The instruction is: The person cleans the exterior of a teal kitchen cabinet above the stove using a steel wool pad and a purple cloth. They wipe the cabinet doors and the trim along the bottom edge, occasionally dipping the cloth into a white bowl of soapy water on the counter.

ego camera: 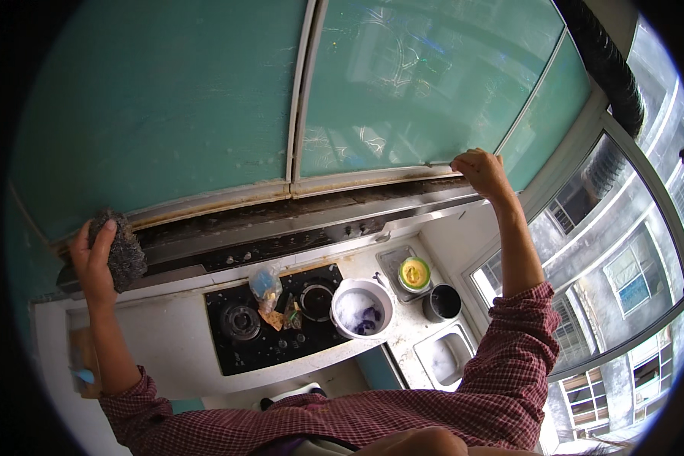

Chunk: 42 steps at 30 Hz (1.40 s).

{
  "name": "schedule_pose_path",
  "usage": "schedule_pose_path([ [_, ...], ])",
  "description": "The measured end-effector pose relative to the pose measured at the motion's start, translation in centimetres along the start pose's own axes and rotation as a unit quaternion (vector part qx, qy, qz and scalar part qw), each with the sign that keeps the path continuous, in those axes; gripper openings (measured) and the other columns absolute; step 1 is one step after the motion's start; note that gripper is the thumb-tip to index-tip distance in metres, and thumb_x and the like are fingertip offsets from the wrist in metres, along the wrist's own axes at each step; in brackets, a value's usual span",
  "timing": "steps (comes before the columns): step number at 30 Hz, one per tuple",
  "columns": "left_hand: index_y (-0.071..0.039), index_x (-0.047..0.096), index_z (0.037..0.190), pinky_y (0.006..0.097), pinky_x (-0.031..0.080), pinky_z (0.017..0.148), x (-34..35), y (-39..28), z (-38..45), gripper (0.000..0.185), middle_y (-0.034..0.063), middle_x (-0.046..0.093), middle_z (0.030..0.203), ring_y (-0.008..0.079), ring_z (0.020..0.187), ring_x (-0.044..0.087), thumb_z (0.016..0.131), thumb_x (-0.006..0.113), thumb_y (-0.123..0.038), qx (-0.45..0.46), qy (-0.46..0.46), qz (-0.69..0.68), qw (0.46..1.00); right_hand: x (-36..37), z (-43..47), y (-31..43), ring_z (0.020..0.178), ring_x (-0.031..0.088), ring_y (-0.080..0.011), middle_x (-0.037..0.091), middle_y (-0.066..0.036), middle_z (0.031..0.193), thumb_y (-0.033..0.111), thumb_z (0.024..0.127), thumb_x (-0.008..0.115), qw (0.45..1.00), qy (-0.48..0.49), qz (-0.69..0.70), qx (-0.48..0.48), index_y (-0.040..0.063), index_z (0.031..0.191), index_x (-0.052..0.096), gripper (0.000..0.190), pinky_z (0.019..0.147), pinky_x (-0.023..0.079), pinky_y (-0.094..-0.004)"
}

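My left hand (96, 256) grips a grey metal scouring pad (124, 253) near the lower left corner of the green cabinet door (176, 102). At the right, my right hand (480, 172) has its fingers curled at the bottom edge of the other green cabinet door (410, 97). Whether that hand pinches the edge or something small is hidden. Brown grime marks the pale frames along the bottoms of both doors. Beneath them runs the range hood (302, 208), its top dark with dirt.
Below are a black gas hob (251, 356) with plastic bags (265, 284), a white bucket (370, 288) of suds and purple cloth, a cut melon (415, 273), a dark pot (442, 303) and a sink (444, 356). Windows and a black flexible duct (610, 62) lie right.
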<state>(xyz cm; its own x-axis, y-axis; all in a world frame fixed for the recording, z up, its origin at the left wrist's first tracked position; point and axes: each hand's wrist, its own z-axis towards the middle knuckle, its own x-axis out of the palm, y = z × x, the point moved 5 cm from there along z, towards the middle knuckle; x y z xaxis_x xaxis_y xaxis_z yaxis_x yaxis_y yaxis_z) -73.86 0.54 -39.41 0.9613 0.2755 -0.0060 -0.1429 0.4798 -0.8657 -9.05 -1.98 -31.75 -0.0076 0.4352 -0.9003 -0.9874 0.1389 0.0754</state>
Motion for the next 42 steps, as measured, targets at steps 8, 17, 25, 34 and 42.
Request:
schedule_pose_path([
  [8,0.000,0.066,0.100,0.0241,0.041,0.084,0.3,-0.6,-0.2,0.026,0.0000,0.061,0.091,0.0087,0.086,0.052,0.089,0.069,-0.023,0.009,-0.017,0.005,1.000,0.0,0.0,1.6,0.091,0.058,-0.0201,0.067,0.001,0.084,0.031,0.090,0.060,0.997,0.002,0.037,-0.064,0.018,0.089,0.074,0.019,0.083,0.030,-0.0413],
  [17,0.001,0.065,0.097,0.0221,0.041,0.078,0.5,-0.9,-0.5,0.022,-0.0025,0.060,0.088,0.0060,0.081,0.051,0.091,0.067,-0.020,-0.005,-0.031,-0.003,1.000,0.1,-0.2,2.7,0.091,0.061,-0.0212,0.068,-0.001,0.085,0.031,0.090,0.060,0.997,0.003,0.054,-0.049,0.017,0.086,0.073,0.020,0.086,0.031,-0.0412],
  [25,0.002,0.065,0.092,0.0215,0.040,0.073,0.8,-1.3,-0.6,0.020,-0.0031,0.059,0.081,0.0051,0.076,0.049,0.091,0.066,-0.018,0.025,-0.002,0.001,1.000,-0.2,-1.0,6.1,0.095,0.060,-0.0192,0.067,0.001,0.085,0.030,0.091,0.061,0.987,-0.015,0.056,-0.149,0.017,0.089,0.072,0.017,0.086,0.033,-0.0427],
  [34,0.001,0.064,0.089,0.0226,0.039,0.068,1.5,-1.9,-0.9,0.017,-0.0043,0.057,0.077,0.0043,0.072,0.046,0.091,0.065,-0.016,0.032,0.019,-0.032,0.999,0.4,-1.5,9.5,0.092,0.060,-0.0217,0.067,-0.001,0.084,0.031,0.090,0.063,0.992,-0.020,0.049,-0.112,0.016,0.090,0.072,0.018,0.081,0.033,-0.0427],
  [42,0.001,0.063,0.085,0.0213,0.035,0.063,1.5,-2.1,-0.9,0.018,-0.0055,0.053,0.074,0.0027,0.068,0.042,0.090,0.066,-0.016,0.048,0.024,-0.028,0.998,0.1,-2.1,12.2,0.089,0.060,-0.0200,0.065,0.001,0.081,0.030,0.089,0.065,0.985,-0.060,0.054,-0.153,0.018,0.088,0.072,0.015,0.079,0.034,-0.0431],
])
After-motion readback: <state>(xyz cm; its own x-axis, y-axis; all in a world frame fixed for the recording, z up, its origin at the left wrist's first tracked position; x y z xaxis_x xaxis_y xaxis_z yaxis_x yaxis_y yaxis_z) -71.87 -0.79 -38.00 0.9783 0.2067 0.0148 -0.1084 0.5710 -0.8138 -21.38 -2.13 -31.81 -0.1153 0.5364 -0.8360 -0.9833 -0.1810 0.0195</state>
